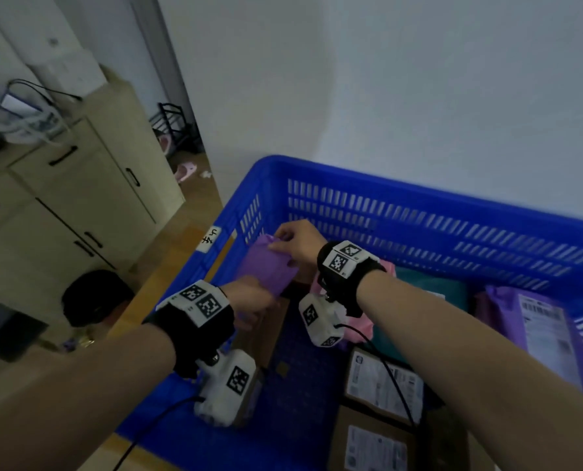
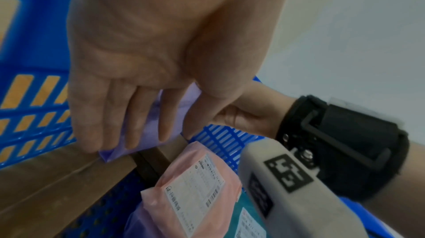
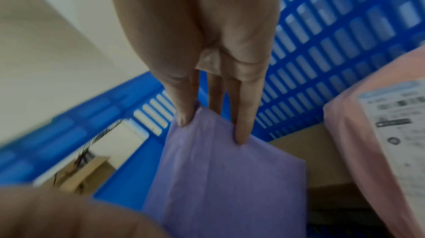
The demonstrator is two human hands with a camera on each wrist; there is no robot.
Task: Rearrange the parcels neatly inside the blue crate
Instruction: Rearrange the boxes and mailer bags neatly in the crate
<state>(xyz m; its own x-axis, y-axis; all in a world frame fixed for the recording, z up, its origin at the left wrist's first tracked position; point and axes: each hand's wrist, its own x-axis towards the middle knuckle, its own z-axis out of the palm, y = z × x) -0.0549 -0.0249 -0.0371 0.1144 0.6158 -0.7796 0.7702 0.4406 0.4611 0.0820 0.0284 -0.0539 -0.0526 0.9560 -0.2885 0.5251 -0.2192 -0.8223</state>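
Both hands hold a purple plastic parcel [image 1: 266, 266] upright at the far left corner of the blue crate [image 1: 419, 212]. My right hand [image 1: 292, 237] pinches its top edge between thumb and fingers [image 3: 241, 133]. My left hand [image 1: 249, 300] grips its lower end, fingers [image 2: 92, 133] lying along the purple parcel [image 2: 147, 136] just above a brown cardboard box [image 2: 57, 178]. In the right wrist view the purple parcel [image 3: 230, 178] hangs down beside the slatted crate wall [image 3: 333, 42].
A pink parcel [image 2: 184, 187] with a label leans just right of the hands. A teal parcel [image 1: 429, 290], two labelled cardboard boxes [image 1: 382, 385] and another purple labelled parcel [image 1: 535, 321] fill the right side. A beige cabinet [image 1: 79, 185] stands left of the crate.
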